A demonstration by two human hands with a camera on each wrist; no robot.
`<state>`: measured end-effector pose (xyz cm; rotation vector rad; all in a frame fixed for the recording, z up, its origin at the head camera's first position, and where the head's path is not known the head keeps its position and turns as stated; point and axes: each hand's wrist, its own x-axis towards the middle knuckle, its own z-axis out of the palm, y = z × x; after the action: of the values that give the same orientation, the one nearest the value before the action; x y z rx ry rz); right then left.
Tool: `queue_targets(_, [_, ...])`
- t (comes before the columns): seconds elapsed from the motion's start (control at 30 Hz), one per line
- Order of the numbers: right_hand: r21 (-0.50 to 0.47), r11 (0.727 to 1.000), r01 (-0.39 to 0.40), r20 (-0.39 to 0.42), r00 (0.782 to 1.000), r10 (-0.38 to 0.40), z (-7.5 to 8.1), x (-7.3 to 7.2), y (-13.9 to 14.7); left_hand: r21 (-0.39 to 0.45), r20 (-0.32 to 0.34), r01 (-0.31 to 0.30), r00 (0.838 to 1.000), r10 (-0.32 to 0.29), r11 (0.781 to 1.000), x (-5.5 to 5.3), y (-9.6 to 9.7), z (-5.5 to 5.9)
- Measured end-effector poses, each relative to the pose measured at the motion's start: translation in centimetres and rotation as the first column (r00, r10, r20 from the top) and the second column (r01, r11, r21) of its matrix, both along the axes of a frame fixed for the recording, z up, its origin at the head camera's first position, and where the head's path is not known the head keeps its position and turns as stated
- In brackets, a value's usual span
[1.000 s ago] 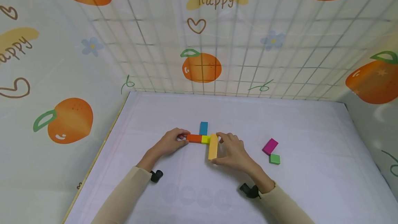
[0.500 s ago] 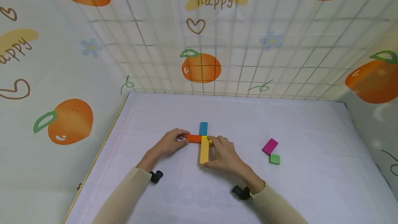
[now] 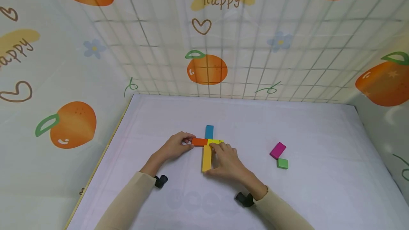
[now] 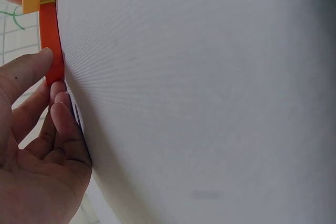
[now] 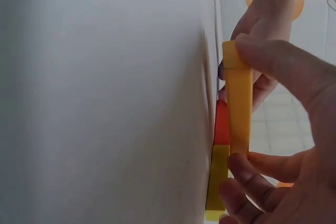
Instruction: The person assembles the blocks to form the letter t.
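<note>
With thumb and fingers, my left hand (image 3: pixel 174 147) pinches the left end of a red-orange block (image 3: pixel 199 142) lying on the white table. A yellow block (image 3: pixel 214 141) adjoins its right end, partly covered by my right fingers. Behind that row a blue block (image 3: pixel 209 132) points away from me. My right hand (image 3: pixel 228 164) grips a long yellow-orange block (image 3: pixel 206 159) by its two ends, thumb at the near end. In the right wrist view this long block (image 5: pixel 239 103) stands off the table surface, beside the red and yellow blocks.
A magenta block (image 3: pixel 278 150) and a small green block (image 3: pixel 282 163) lie to the right, corners close together. The white cloth tabletop (image 3: pixel 319 134) ends at a patterned backdrop (image 3: pixel 204 109) behind. A small dark device (image 3: pixel 244 199) is worn at the right wrist.
My right hand has carried the long yellow-orange block leftward, then slightly toward me, from over the yellow block to the near side of the row. My left hand has stayed on the red-orange block.
</note>
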<state>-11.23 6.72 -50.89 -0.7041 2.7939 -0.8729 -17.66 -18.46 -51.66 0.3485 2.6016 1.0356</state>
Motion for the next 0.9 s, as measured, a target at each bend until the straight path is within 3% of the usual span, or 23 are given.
queue_targets(0.5, [0.113,0.994,0.011,-0.039,0.999,-0.007,-0.32,0.21,-0.80,-0.008,-0.022,0.005,1.000,-0.005,1.000,-0.04,-0.03,-0.19])
queue_targets(0.9, [0.147,0.989,0.015,-0.041,0.999,-0.009,-0.31,0.24,-0.86,0.004,-0.020,0.018,1.000,-0.017,1.000,-0.08,-0.09,-0.20])
